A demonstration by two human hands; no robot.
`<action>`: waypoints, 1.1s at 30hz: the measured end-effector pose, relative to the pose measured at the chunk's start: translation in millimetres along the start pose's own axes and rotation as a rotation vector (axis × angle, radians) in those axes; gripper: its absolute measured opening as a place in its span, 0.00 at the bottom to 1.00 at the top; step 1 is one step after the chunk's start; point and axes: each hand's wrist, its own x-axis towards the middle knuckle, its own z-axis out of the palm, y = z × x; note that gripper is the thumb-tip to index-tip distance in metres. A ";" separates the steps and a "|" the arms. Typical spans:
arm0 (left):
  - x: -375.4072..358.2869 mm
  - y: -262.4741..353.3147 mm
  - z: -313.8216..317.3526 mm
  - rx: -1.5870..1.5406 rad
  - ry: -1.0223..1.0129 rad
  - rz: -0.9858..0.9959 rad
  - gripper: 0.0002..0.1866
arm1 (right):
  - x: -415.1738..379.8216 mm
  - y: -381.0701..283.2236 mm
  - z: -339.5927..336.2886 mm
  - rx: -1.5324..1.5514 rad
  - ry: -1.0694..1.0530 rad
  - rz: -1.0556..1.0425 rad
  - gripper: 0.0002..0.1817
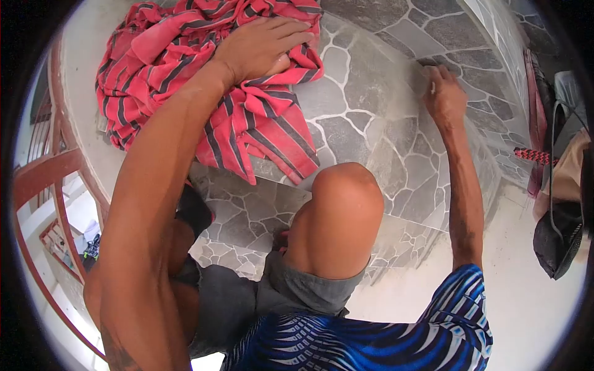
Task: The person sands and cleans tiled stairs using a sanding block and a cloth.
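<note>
My left hand (263, 48) lies on a crumpled heap of red cloth (154, 80) with dark stripes. Its fingers are stretched out across the folds and do not grip them. The cloth sits on a step (346, 93) with a grey stone-pattern surface and white joint lines, one corner hanging over the front edge. At the right, my right hand (445, 96) is low against the step near the foot of the wall, fingers bent and closed. Whatever may be inside those fingers is hidden.
A wall (495, 80) with the same stone pattern rises at the right. Bags and clothing (560, 229) hang beyond it, with a red-and-black cord (535, 156). A reddish-brown railing (49, 176) runs along the left. My bent knee (348, 191) is close to the step's front.
</note>
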 end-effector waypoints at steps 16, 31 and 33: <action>2.8 0.4 -1.3 -0.007 -0.047 -0.015 0.33 | -3.1 1.3 -4.1 0.021 -0.062 0.031 0.21; 3.3 7.4 -3.5 -0.036 -0.056 -0.020 0.32 | -0.3 -24.6 5.9 -0.032 0.045 -0.026 0.20; 3.9 0.3 -6.5 -0.013 -0.051 -0.026 0.32 | 10.4 -32.4 -2.5 0.016 0.062 -0.017 0.19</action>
